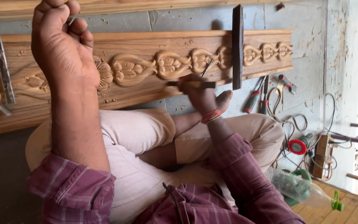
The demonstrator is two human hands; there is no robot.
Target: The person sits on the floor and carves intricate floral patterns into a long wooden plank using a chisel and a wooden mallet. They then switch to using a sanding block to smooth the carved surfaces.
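Note:
A long wooden plank (pixel 146 93) with a carved floral band (pixel 175 64) lies in front of my crossed legs. My right hand (pixel 201 96) grips a wooden-handled chisel (pixel 191 84), its thin blade angled up onto the carving. A dark flat bar (pixel 238 45) stands across the plank, its lower end just right of the chisel handle. My left hand (pixel 63 45) is raised close to the camera over the plank's left part. Its fingers are curled shut and nothing shows in them.
Two metal chisels (pixel 1 68) lie on the plank's left end. On the grey floor to the right are red-handled screwdrivers (pixel 252 101), pliers (pixel 286 83), tangled cables, a power tool with a red disc (pixel 297 147) and a clear plastic bottle (pixel 299 186).

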